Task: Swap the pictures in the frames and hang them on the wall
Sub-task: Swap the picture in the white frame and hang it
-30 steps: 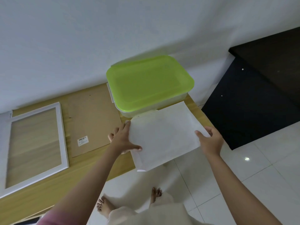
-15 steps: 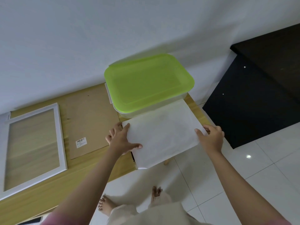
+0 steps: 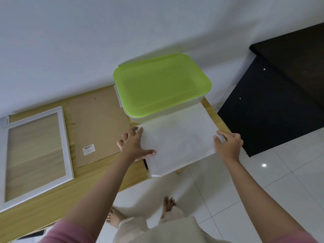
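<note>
Your left hand (image 3: pixel 134 146) lies flat on the left edge of a white sheet (image 3: pixel 178 141), fingers spread, thumb pressing on top. Your right hand (image 3: pixel 228 145) pinches the sheet's right edge, thumb over, fingers curled beneath. The sheet rests on the table's (image 3: pixel 98 174) right end, overhanging its edge, just before a green-lidded box (image 3: pixel 161 84). Left of it lie a brown backing board (image 3: pixel 98 125), then an empty white frame (image 3: pixel 64 135).
</note>
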A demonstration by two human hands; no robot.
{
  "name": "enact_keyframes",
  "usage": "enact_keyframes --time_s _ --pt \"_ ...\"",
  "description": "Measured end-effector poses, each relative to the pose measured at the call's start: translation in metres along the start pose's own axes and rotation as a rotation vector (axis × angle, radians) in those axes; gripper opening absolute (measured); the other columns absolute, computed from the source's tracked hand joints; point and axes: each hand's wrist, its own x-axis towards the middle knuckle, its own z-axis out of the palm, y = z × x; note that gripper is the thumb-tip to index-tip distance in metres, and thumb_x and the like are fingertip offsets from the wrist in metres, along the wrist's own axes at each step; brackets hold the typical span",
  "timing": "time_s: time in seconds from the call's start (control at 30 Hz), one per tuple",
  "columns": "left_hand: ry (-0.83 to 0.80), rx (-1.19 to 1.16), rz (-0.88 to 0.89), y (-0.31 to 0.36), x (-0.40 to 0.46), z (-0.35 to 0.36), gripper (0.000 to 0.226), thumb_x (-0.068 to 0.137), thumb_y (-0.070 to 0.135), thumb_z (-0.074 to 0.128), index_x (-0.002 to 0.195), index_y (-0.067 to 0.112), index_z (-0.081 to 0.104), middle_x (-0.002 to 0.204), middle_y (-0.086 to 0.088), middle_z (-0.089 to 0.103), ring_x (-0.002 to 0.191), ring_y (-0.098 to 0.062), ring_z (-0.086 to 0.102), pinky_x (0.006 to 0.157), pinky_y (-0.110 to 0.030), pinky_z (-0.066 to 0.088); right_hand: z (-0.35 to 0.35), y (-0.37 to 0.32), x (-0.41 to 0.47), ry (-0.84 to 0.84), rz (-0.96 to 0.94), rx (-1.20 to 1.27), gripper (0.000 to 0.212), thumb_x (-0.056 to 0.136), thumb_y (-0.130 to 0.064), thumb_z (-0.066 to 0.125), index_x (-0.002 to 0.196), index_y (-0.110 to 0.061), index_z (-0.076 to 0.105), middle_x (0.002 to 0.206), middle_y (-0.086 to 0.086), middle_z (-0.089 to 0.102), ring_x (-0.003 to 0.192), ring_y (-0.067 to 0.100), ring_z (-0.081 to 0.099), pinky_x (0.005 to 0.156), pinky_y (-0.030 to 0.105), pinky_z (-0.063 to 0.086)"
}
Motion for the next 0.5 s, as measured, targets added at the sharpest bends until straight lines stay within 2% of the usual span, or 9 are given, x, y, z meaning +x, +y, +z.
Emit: enact_keyframes --time_s 0.13,0.27,0.4,0.5 --pt "0.005 0.009 -0.002 0.000 0.000 -0.001 0.111 0.056 0.070 0.071 0.146 0.029 0.021 0.148 0.009 0.016 0.131 -0.021 0.021 0.102 -0.039 0.019 0.000 -0.002 -0.001 0.001 0.000 -0.045 0.027 0.087 -0.024 0.064 0.113 -0.017 0.067 0.113 0.005 0.043 0.108 0.025 0.038 0.079 0.040 0.050" --pt "0.025 -0.015 0.019 0.001 -0.003 0.000 0.106 0.061 0.066 0.069 0.146 0.028 0.020 0.150 0.006 0.015 0.132 -0.023 0.020 0.104 -0.041 0.018 -0.002 -0.012 -0.008 0.024 -0.012 -0.178 0.034 0.087 -0.029 0.062 0.119 -0.019 0.063 0.118 0.008 0.047 0.109 0.027 0.041 0.088 0.047 0.047" --pt "0.102 -0.126 0.044 -0.003 -0.012 -0.004 0.095 0.069 0.061 0.066 0.146 0.026 0.022 0.150 0.002 0.022 0.133 -0.025 0.022 0.109 -0.042 0.019 0.002 -0.029 -0.025 0.058 -0.152 -0.168 0.039 0.086 -0.025 0.062 0.124 -0.015 0.059 0.124 0.009 0.050 0.115 0.027 0.043 0.094 0.045 0.044" --pt "0.169 -0.305 0.052 -0.018 -0.025 -0.012 0.082 0.076 0.049 0.067 0.142 0.018 0.032 0.145 -0.003 0.034 0.133 -0.026 0.028 0.109 -0.043 0.030 0.017 -0.053 -0.048 0.015 -0.229 -0.090 0.039 0.089 -0.021 0.059 0.126 -0.011 0.056 0.128 0.008 0.049 0.121 0.026 0.041 0.094 0.037 0.041"
